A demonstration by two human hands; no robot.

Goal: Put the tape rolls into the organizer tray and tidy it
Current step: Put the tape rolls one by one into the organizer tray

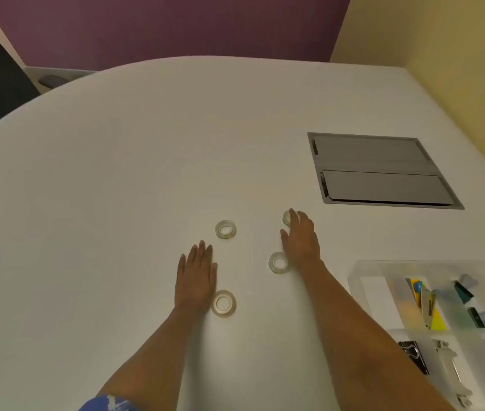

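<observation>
Clear tape rolls lie on the white table (pixel 116 173): far roll (pixel 286 218) under the right hand (pixel 302 241)'s spread fingers (pixel 294 216); another (pixel 225 229) at one o'clock from the flat, empty left hand (pixel 196 274); organizer tray (pixel 365 280) at four o'clock.

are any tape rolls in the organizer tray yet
No, all four tape rolls lie on the table, outside the organizer tray.

one head-worn view, looking steeply down, close over the table (pixel 116 173).
</observation>
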